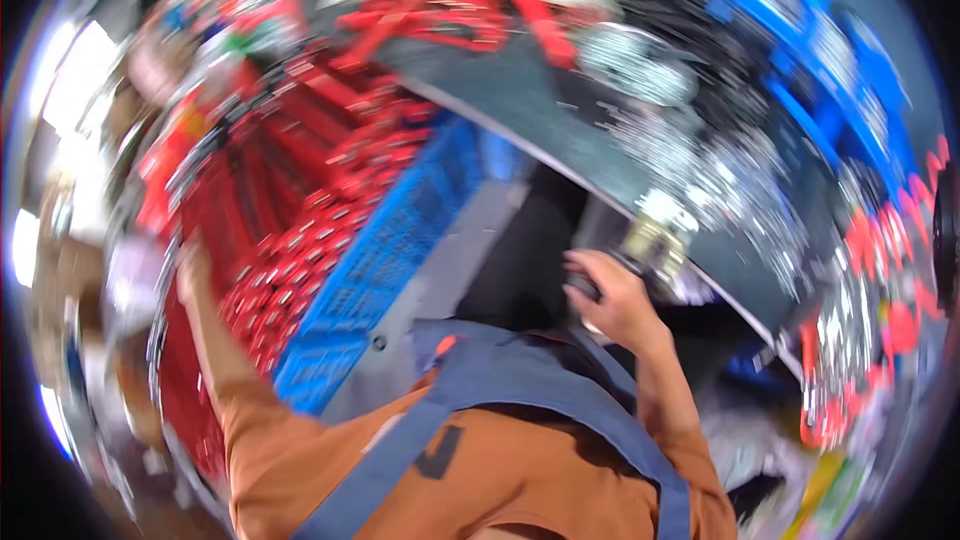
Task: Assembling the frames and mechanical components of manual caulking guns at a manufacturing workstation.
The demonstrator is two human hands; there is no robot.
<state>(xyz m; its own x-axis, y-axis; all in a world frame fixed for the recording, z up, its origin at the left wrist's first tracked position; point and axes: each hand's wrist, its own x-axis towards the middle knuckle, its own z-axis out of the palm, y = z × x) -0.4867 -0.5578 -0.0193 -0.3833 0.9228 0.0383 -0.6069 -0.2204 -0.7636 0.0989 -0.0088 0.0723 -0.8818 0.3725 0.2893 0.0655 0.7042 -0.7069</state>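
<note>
My left hand (194,268) reaches out to the left, beside a heap of long red parts (285,155). Motion smears its fingers, so I cannot tell whether it holds anything. My right hand (622,298) is at the edge of the grey workbench, its fingers curled round a small black knob-like thing (583,286). Close beyond it stands a brass-coloured metal fixture (655,245). Many small red pieces with shiny ends (300,260) lie between my left arm and a blue plastic crate (355,275).
Shiny metal parts (725,175) are scattered over the grey workbench (505,90). Red clamp-like parts (430,18) lie at its far left. Blue bins (800,40) line the far right, and red-and-silver pieces (845,365) are piled at the right. The whole picture is blurred.
</note>
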